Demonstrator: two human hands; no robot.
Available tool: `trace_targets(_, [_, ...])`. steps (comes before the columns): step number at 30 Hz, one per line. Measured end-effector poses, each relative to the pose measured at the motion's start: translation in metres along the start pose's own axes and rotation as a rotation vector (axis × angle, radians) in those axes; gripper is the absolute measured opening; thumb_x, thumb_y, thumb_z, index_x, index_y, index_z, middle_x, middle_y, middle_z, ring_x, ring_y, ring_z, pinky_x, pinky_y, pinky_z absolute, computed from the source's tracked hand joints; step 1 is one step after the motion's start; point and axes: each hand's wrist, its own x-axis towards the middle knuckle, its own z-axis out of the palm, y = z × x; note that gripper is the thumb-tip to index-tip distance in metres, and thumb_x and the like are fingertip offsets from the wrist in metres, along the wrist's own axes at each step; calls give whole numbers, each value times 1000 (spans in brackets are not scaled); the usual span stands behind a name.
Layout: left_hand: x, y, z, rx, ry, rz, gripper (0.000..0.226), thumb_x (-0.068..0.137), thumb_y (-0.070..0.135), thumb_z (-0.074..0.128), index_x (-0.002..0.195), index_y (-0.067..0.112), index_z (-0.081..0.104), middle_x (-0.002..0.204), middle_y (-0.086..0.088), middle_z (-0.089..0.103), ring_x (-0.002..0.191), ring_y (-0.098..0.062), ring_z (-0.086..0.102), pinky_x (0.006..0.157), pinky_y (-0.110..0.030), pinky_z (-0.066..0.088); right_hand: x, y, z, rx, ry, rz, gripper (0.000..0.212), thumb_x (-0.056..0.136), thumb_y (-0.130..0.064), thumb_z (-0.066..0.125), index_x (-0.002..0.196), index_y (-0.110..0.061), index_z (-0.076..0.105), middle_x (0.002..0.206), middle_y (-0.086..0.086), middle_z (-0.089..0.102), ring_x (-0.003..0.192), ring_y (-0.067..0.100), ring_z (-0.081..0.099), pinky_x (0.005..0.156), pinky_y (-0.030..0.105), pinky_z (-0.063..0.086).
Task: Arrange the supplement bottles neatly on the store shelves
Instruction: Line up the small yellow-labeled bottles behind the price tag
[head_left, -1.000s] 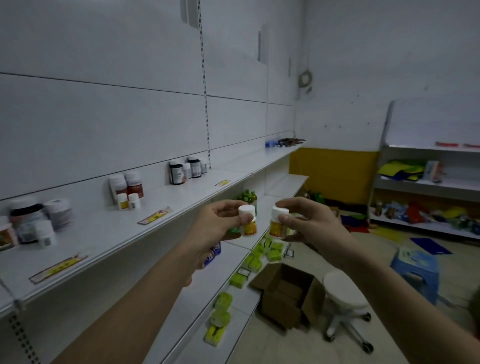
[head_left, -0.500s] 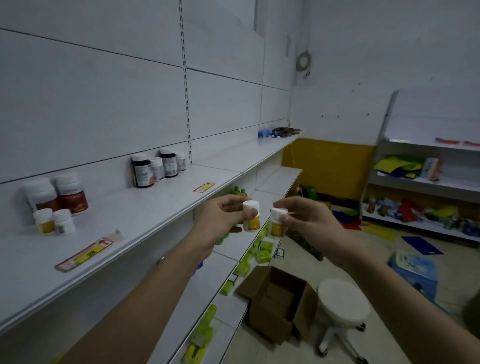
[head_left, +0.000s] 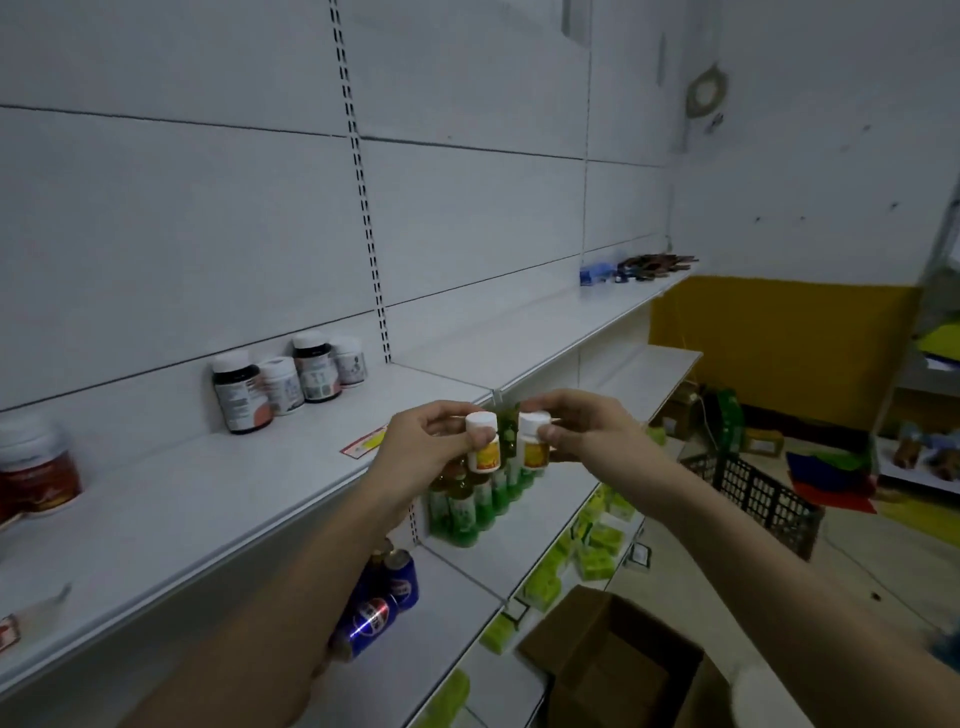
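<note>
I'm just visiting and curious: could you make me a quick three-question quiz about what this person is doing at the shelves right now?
1. True or false: each hand holds one small white-capped bottle.
2. How many bottles stand in the group by the slotted upright on the top shelf? A) two B) four C) six
3. Fill in: the bottles on the shelf below, behind the hands, are mostly ____ in colour.

Key
1. True: left hand holds the left bottle; right hand holds the right bottle.
2. B, the group of four.
3. Green.

2 small white-capped, yellow-labelled bottles (head_left: 483, 441) held upright, side by side, before the shelf (head_left: 208, 499).
</note>
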Motion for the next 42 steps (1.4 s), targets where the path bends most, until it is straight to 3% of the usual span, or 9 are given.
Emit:
trace_targets(4, [27, 0, -10, 0, 162, 2, 32, 80, 17, 78, 110, 22, 70, 104, 3, 74, 97, -16, 70, 74, -27, 58, 61, 1, -17, 23, -140, -77, 28, 96, -2, 53, 111, -20, 67, 114, 5, 68, 102, 18, 66, 80, 25, 56])
trace_targets(12, [45, -22, -60, 118, 477, -63, 31, 76, 12, 81, 102, 24, 72, 107, 2, 72, 90, -6, 71, 78, -21, 56, 158, 33, 48, 111, -391, -131, 26, 96, -3, 53, 111, -19, 67, 118, -4, 68, 104, 14, 66, 91, 33, 57])
trace_targets(16, [52, -33, -86, 139, 579, -97, 36, 75, 12, 81, 109, 21, 71, 111, 3, 71, 99, -9, 68, 88, -26, 55, 201, 42, 92, 118, -489, -213, 25, 95, -1, 55, 111, -15, 68, 115, 0, 69, 103, 19, 66, 90, 37, 57])
trace_targets(20, [59, -49, -102, 199, 645, -139, 38, 79, 15, 78, 115, 22, 69, 116, 7, 69, 100, -4, 66, 82, -14, 53, 232, 48, 127, 43, -603, -297, 25, 92, -3, 61, 110, -19, 68, 115, -5, 68, 104, 13, 65, 91, 27, 55])
trace_targets(24, [65, -68, -108, 246, 673, -162, 33, 80, 16, 77, 109, 28, 67, 109, 8, 71, 92, -5, 70, 83, -20, 57, 255, 51, 146, 34, -684, -366, 26, 90, -2, 62, 111, -16, 68, 114, -10, 68, 103, 9, 62, 83, 10, 49])
trace_targets(28, [67, -76, -109, 300, 684, -184, 36, 79, 17, 77, 111, 32, 67, 96, 20, 68, 82, 5, 69, 70, -5, 50, 261, 65, 155, 55, -755, -322, 27, 91, -4, 61, 109, -23, 67, 114, -12, 68, 99, 2, 64, 79, 11, 51])
trace_targets(31, [69, -78, -109, 362, 669, -230, 44, 77, 18, 79, 113, 38, 65, 99, 24, 67, 87, 10, 66, 74, -2, 49, 263, 77, 154, 85, -730, -269, 29, 92, -6, 61, 107, -30, 67, 108, -17, 69, 99, -1, 65, 75, 12, 52])
trace_targets(36, [72, -78, -107, 401, 688, -240, 47, 76, 15, 80, 105, 47, 62, 87, 27, 68, 86, 12, 65, 72, 0, 46, 266, 80, 156, 83, -806, -269, 29, 92, -7, 62, 109, -30, 66, 108, -13, 68, 104, 7, 64, 90, 30, 56])
trace_targets(42, [74, -78, -107, 421, 697, -256, 48, 76, 16, 78, 111, 44, 61, 91, 25, 66, 87, 15, 64, 70, 1, 44, 267, 82, 158, 27, -819, -332, 32, 90, -10, 64, 110, -35, 62, 107, -22, 62, 108, -5, 56, 92, 22, 53])
